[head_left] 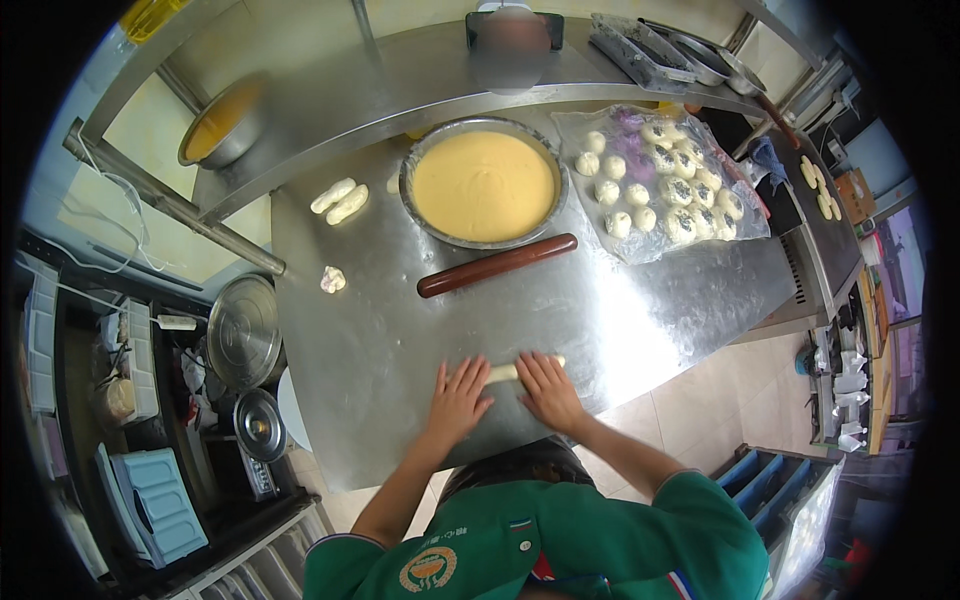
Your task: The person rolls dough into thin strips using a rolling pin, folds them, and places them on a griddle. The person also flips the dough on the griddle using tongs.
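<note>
Touching the dough strip point(503, 374), the left hand point(459, 396) hides one end.

The dough strip point(502, 373) is pale cream, the rolling pin point(498, 266) reddish-brown, the batter point(484, 186) yellow.

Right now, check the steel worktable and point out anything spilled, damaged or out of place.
No spill or damage stands out. The one oddity is a small, ragged dough lump toward the left of the steel worktable: it sits alone, unlike the smooth, oblong dough pieces paired beyond it.
</note>
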`<state>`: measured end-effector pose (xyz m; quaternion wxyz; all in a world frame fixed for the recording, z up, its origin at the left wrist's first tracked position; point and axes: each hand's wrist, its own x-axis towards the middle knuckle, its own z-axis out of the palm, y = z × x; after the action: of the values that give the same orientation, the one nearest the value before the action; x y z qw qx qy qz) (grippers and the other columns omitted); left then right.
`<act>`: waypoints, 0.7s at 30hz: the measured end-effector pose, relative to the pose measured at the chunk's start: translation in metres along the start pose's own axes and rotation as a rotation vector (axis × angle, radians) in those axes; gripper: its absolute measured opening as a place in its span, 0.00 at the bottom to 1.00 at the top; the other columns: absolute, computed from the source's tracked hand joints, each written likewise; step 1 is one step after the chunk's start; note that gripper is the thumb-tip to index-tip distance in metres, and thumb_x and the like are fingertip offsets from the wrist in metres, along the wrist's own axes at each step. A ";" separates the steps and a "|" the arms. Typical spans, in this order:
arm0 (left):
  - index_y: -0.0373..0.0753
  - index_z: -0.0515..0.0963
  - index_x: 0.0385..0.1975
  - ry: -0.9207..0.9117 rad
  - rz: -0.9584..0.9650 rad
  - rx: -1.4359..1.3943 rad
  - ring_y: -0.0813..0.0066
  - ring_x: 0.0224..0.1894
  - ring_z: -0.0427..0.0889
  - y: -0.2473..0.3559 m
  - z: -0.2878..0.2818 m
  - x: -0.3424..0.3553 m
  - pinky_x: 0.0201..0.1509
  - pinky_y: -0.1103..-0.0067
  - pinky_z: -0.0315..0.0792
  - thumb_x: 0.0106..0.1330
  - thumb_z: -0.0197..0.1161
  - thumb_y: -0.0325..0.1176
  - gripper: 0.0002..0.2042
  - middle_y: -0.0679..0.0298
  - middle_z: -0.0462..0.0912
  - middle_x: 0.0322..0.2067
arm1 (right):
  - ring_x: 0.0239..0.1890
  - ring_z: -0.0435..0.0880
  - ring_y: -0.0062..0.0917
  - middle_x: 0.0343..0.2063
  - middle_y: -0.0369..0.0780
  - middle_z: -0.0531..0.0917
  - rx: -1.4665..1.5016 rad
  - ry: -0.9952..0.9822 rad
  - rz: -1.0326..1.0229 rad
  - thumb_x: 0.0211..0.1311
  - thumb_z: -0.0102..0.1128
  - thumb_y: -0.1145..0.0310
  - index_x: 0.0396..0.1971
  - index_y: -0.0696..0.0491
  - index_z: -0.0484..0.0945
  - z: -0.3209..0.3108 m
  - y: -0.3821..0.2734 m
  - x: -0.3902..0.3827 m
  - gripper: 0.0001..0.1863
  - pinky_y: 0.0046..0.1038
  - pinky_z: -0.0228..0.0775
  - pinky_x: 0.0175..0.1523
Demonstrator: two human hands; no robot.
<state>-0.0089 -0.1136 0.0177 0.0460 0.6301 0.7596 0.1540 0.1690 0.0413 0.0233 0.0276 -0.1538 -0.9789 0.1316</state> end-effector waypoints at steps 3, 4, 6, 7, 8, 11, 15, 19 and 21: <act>0.34 0.62 0.67 0.034 -0.076 -0.011 0.59 0.71 0.59 0.028 0.006 -0.021 0.74 0.52 0.47 0.64 0.61 0.49 0.36 0.55 0.63 0.68 | 0.73 0.55 0.43 0.69 0.49 0.61 -0.013 -0.052 0.065 0.56 0.64 0.58 0.68 0.59 0.59 -0.015 -0.021 -0.027 0.42 0.48 0.45 0.74; 0.34 0.62 0.67 0.050 -0.085 -0.090 0.60 0.71 0.59 0.046 -0.003 -0.009 0.74 0.53 0.47 0.64 0.60 0.49 0.36 0.55 0.63 0.68 | 0.73 0.55 0.44 0.69 0.49 0.60 -0.003 -0.035 0.084 0.55 0.64 0.59 0.68 0.59 0.59 -0.012 -0.025 -0.022 0.42 0.48 0.45 0.74; 0.33 0.62 0.67 0.043 -0.042 -0.223 0.61 0.71 0.59 0.061 -0.002 0.020 0.74 0.54 0.47 0.63 0.60 0.53 0.38 0.56 0.62 0.69 | 0.74 0.52 0.46 0.70 0.49 0.58 -0.101 0.049 -0.002 0.52 0.65 0.58 0.69 0.58 0.58 0.015 -0.014 -0.007 0.45 0.52 0.42 0.74; 0.34 0.62 0.68 0.022 -0.019 -0.208 0.60 0.71 0.59 0.058 0.006 0.015 0.74 0.53 0.47 0.63 0.59 0.55 0.38 0.56 0.61 0.70 | 0.74 0.52 0.47 0.71 0.49 0.57 -0.060 -0.008 -0.022 0.53 0.65 0.56 0.69 0.58 0.57 0.015 -0.013 -0.011 0.46 0.53 0.42 0.73; 0.34 0.61 0.68 0.000 0.005 -0.193 0.60 0.71 0.59 0.053 0.012 0.007 0.74 0.52 0.47 0.63 0.58 0.56 0.39 0.56 0.60 0.70 | 0.74 0.51 0.47 0.71 0.48 0.57 -0.019 -0.066 -0.041 0.53 0.65 0.55 0.70 0.58 0.57 0.014 -0.011 -0.018 0.46 0.54 0.42 0.73; 0.37 0.62 0.68 -0.074 0.073 -0.092 0.58 0.72 0.57 0.046 0.010 -0.030 0.72 0.49 0.47 0.62 0.57 0.59 0.41 0.57 0.60 0.70 | 0.74 0.50 0.50 0.72 0.50 0.54 -0.038 -0.144 -0.036 0.54 0.64 0.49 0.70 0.57 0.56 -0.001 -0.024 -0.054 0.47 0.57 0.43 0.72; 0.40 0.63 0.68 -0.024 -0.081 0.029 0.55 0.72 0.57 0.041 0.019 -0.014 0.70 0.42 0.46 0.60 0.58 0.61 0.41 0.58 0.60 0.71 | 0.73 0.51 0.51 0.72 0.54 0.52 -0.172 -0.054 0.096 0.58 0.62 0.44 0.71 0.56 0.56 -0.002 -0.012 -0.025 0.47 0.59 0.44 0.71; 0.43 0.64 0.68 0.032 -0.212 0.084 0.55 0.72 0.57 0.006 0.010 0.044 0.70 0.41 0.45 0.59 0.60 0.60 0.40 0.60 0.60 0.71 | 0.72 0.52 0.54 0.71 0.56 0.53 -0.145 0.161 0.394 0.59 0.60 0.42 0.71 0.48 0.59 -0.010 0.029 0.055 0.44 0.57 0.43 0.72; 0.45 0.63 0.69 -0.029 -0.098 0.135 0.55 0.72 0.57 -0.007 -0.005 0.038 0.70 0.41 0.46 0.60 0.60 0.60 0.39 0.61 0.60 0.71 | 0.72 0.51 0.54 0.71 0.51 0.55 -0.109 0.074 0.210 0.59 0.59 0.41 0.71 0.44 0.60 -0.004 0.028 0.031 0.43 0.56 0.44 0.72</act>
<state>-0.0244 -0.0784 0.0248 0.0219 0.5962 0.7974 0.0911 0.1486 0.0778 0.0203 0.0411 -0.2614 -0.9615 0.0746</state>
